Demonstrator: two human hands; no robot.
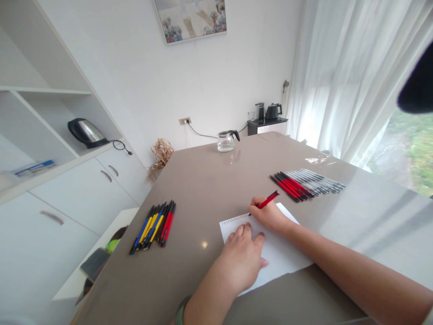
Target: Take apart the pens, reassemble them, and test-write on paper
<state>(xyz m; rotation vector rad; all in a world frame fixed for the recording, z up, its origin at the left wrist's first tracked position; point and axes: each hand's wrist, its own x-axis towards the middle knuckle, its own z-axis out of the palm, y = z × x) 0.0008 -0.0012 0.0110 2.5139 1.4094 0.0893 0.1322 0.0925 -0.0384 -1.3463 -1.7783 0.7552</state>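
Note:
A red ballpoint pen (pixel 269 199) with black ends is gripped in my right hand (pixel 269 214), its tip down at the top edge of a white sheet of paper (pixel 274 259). Small marks run in a row along that edge, reddish near the pen. Flat on the paper, with fingers spread, rests my left hand (pixel 241 255). To the left lies a group of blue, yellow, black and red pens (pixel 154 225). Beyond my right hand, red and black pens (pixel 292 186) lie side by side with several clear-barrelled pens (pixel 316 181).
A glass pot with a black handle (pixel 226 141) stands at the table's (pixel 203 180) far end. Shelves at left hold a steel kettle (pixel 88 132). A black kettle (pixel 272 111) sits on a small cabinet at the back. Sheer curtains (pixel 338 81) hang at right.

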